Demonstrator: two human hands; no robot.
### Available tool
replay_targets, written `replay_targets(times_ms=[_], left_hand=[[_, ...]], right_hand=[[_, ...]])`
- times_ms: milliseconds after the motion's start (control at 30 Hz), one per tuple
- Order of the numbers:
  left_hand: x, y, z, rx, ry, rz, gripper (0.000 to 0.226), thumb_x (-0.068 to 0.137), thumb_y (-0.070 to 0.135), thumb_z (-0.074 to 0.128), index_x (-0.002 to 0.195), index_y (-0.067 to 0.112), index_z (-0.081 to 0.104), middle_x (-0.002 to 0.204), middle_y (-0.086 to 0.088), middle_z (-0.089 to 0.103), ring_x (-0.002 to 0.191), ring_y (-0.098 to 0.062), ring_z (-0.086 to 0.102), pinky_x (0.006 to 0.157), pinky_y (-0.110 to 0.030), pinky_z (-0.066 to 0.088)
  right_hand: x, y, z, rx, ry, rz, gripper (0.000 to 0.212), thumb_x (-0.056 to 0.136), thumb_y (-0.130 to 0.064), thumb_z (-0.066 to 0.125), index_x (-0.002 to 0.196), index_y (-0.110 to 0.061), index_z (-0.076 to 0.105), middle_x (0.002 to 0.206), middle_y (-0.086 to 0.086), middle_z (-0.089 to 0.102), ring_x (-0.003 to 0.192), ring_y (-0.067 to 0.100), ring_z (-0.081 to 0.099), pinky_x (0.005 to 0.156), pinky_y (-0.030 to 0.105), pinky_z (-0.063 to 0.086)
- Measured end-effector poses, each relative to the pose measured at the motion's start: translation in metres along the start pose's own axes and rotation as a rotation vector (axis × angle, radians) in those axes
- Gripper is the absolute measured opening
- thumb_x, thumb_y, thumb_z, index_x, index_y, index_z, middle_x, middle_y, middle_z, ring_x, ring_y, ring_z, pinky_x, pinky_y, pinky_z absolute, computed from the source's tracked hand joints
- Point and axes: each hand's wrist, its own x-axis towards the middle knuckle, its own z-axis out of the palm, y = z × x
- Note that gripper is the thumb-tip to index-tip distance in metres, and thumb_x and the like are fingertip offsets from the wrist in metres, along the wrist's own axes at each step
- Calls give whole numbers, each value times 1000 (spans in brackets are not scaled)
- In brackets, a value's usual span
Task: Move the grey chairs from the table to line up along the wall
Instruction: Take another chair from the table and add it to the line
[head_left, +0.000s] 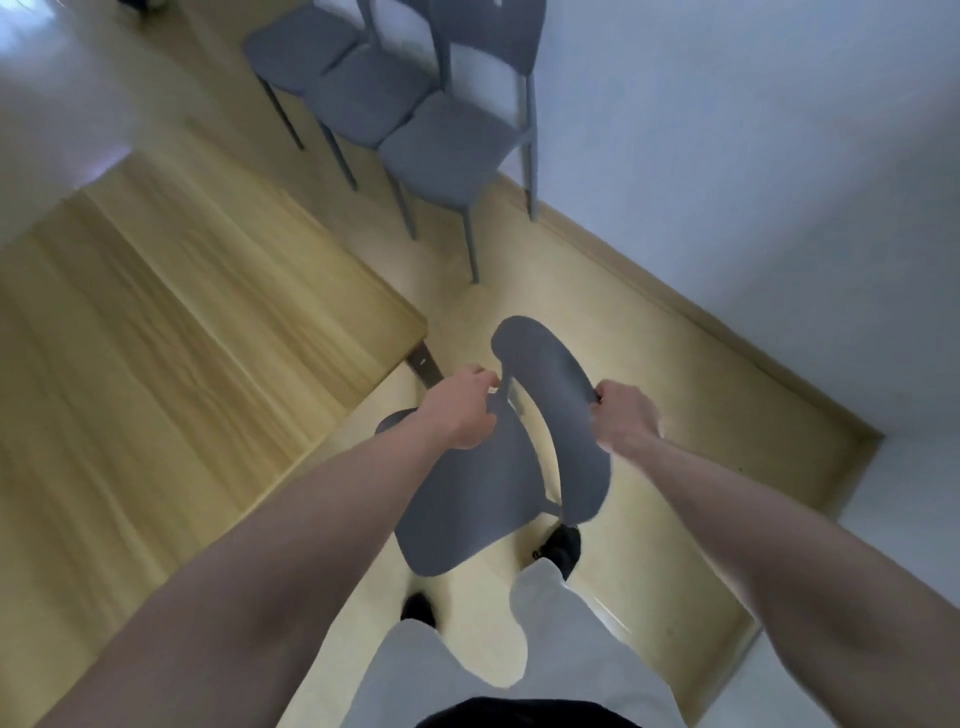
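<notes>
I hold a grey chair (467, 499) in front of me, seen from above, its curved backrest (550, 379) pointing toward the wall. My left hand (462, 410) grips the backrest's left post and my right hand (623, 415) grips its right edge. Three more grey chairs stand side by side along the white wall (727, 156): the nearest (452, 140), the middle one (369, 98) and the farthest (296, 47). My chair's legs are hidden under its seat.
A light wooden table (156, 322) fills the left, its corner close to my left hand. A wooden baseboard (701, 332) runs along the wall to a corner at the right. My legs in light trousers and dark shoes (563, 545) stand on the pale floor.
</notes>
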Motion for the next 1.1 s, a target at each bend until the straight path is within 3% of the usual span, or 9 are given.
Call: replay_targets(times_ms=[200,400,533,600,700,800,1000,1100], left_hand=[[43,30,-17,22,46,12,54,91,23,58,142,18,42,147,2,38,111,-26,59,90,-39,49],[83,33,-32,60,-18,-3,62,91,18,56,148,15,32,152,-2,30,125,-30,51,95,-40,45],[116,37,-49,142,-44,84,58,91,19,55,145,14,34,147,-7,35,121,-33,53,91,-42,45],[132,41,-57,162,-33,150,55,91,18,55,142,12,35,142,-8,39,115,-33,55,86,-40,45],[157,46,-64,189,-16,225,60,91,19,59,145,12,33,145,-9,37,115,-33,57,91,-43,49],[177,54,-65,202,-50,244,65,91,19,59,148,16,27,156,-5,24,123,-34,54,98,-46,48],[217,67,-64,181,-69,205,75,90,17,59,154,20,19,163,0,16,125,-32,54,100,-44,48],[242,79,-60,130,-112,143,69,93,14,57,154,16,24,156,-8,33,131,-33,49,105,-43,43]], right_hand=[[59,22,-42,23,54,34,29,91,-1,54,112,-19,64,97,6,70,80,28,65,60,30,46],[94,49,-71,100,20,195,37,87,6,55,114,-19,64,103,8,70,85,28,64,68,30,51],[79,67,-60,269,-71,259,45,95,-10,53,138,-23,50,132,8,60,115,32,60,79,30,47],[65,70,-48,296,-95,322,45,97,-14,52,141,-22,45,133,11,58,116,35,58,77,30,44],[53,77,-34,328,-94,439,39,94,-12,50,132,-20,49,114,14,60,96,36,61,66,32,47],[50,83,-26,369,-69,511,35,92,-8,47,125,-19,55,95,9,54,80,32,55,61,31,44],[71,89,-36,398,-73,436,21,92,-5,51,105,-16,63,103,11,65,81,28,55,64,28,43],[87,97,-49,332,-124,347,22,85,2,47,84,-19,54,94,11,63,83,31,60,63,30,43]])
